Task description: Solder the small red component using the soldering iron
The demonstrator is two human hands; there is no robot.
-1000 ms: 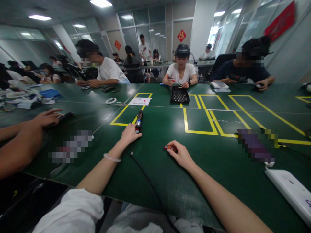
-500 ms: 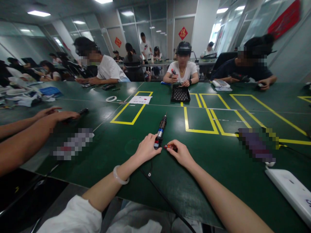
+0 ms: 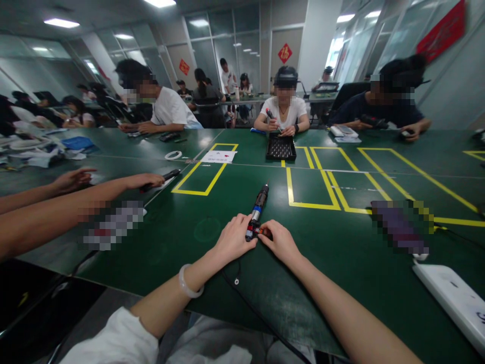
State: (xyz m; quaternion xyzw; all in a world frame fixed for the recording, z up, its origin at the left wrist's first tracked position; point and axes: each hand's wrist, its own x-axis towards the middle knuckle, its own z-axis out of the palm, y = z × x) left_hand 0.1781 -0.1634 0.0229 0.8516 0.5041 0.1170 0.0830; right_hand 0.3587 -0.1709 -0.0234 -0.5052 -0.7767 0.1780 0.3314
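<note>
My left hand (image 3: 235,238) is closed round the rear of an electric screwdriver (image 3: 259,205). Its slim body shows black ends and a blue and silver section, and the tip points away from me. Between the thumb and fingers of my right hand (image 3: 281,241) is a small red and orange part (image 3: 266,232), mostly covered by the fingertips. That part meets the side of the screwdriver near its rear end; whether it is seated there I cannot tell. A black cable (image 3: 248,303) and a thin lead with a ring terminal (image 3: 237,281) run below my left hand.
Yellow tape outlines (image 3: 314,206) mark the green table (image 3: 212,273). A white power strip (image 3: 450,298) lies at right. A co-worker's hand (image 3: 149,181) holds a dark tool at left. Across the table, a person works over a black tray (image 3: 281,147).
The screwdriver has shifted slightly right and tilted further right. My right hand's small part has come from beside it to its side. The co-worker's hand at left has moved right with the dark tool.
</note>
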